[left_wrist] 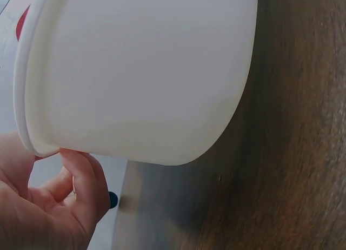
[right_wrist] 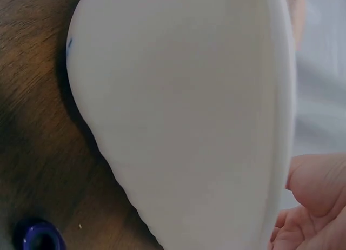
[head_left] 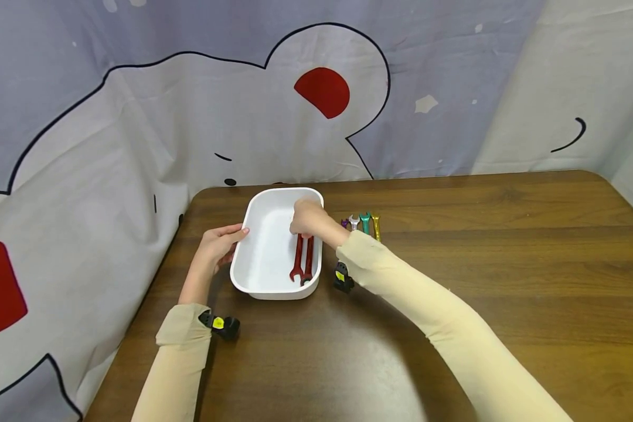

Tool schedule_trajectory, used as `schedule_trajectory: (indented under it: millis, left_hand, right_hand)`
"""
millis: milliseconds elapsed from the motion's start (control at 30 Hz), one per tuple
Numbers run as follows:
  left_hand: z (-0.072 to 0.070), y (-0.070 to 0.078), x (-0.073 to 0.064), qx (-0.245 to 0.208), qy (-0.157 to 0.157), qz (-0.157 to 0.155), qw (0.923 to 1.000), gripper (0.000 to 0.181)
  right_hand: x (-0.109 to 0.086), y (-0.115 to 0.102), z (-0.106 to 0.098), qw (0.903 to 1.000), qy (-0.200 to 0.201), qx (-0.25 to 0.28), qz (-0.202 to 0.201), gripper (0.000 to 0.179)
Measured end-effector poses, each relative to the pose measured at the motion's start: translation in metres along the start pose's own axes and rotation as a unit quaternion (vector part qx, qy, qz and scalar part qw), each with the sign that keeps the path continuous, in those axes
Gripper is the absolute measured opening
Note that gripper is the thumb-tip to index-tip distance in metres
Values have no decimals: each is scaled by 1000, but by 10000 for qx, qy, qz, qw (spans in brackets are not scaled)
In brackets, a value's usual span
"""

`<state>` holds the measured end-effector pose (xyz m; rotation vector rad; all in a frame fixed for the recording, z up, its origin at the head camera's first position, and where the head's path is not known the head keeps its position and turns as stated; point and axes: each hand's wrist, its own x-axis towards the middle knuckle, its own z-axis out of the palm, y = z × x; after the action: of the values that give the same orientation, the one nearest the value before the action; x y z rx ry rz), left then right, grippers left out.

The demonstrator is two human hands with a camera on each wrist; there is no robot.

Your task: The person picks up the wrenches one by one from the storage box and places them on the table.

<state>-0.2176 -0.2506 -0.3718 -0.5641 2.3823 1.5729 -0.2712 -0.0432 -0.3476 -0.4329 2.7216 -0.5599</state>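
A white rectangular basin (head_left: 264, 252) stands at the table's left part. My left hand (head_left: 218, 246) pinches its left rim, thumb over the edge and fingers beneath, as the left wrist view also shows with the hand (left_wrist: 59, 190) at the rim. Inside the basin, along the right wall, lie two red wrenches (head_left: 298, 261), their open jaws toward me. My right hand (head_left: 311, 220) reaches over the right rim with curled fingers and holds the far end of a red wrench; that end is hidden. The right wrist view shows the basin's outer wall (right_wrist: 178, 109) and part of the hand (right_wrist: 319, 196).
Right of the basin lie several wrenches in a row: purple (head_left: 344, 223), silver (head_left: 354, 221), teal (head_left: 366, 223) and gold (head_left: 377, 227). My right forearm partly covers them. A patterned cloth (head_left: 216, 117) hangs behind the brown wooden table (head_left: 506, 252).
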Motion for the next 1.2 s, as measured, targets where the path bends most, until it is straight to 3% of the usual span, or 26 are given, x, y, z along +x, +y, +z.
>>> schedule_trajectory:
  millis: [133,333,633,833,1200]
  left_hand:
    - [2,1,-1,-42,28,7,10000,51]
    - [5,1,-2,-64,66,18,10000,51]
    - [7,1,-2,-78,226,46,9997,49]
    - [10,0,-1,-218,405,4,9989,46]
    - [13,0,0,-351,602,34,9976,43]
  right_hand:
    - [2,-3,3,9997,-19,100,240,15]
    - [4,-4,4,9994,-31,56,346,15]
    - [6,-8,12,9963,472,-535,488,7]
    - [7,-8,16,9938,687,-770,408,17]
    - [7,-8,17,9932,656,-937,229,16]
